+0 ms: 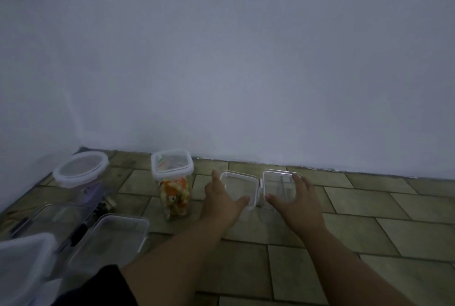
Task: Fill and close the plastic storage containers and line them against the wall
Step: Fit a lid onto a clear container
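Observation:
A small clear hinged container lies open on the tiled floor close to the wall, its left half (240,186) and right half (277,181) joined at a middle hinge. My left hand (221,201) has its fingers spread around the left half, thumb at its near edge. My right hand (295,199) lies with spread fingers on the right half. Left of them stands a tall clear container (173,182) with a white-rimmed lid on, filled with orange and yellow items. A round lidded container (80,169) sits further left near the corner.
Several clear rectangular containers and lids (110,236) lie on the floor at the lower left, with a white-rimmed lid (22,263) nearest me. A white wall (246,71) runs along the back. Tiled floor (369,231) stretches to the right.

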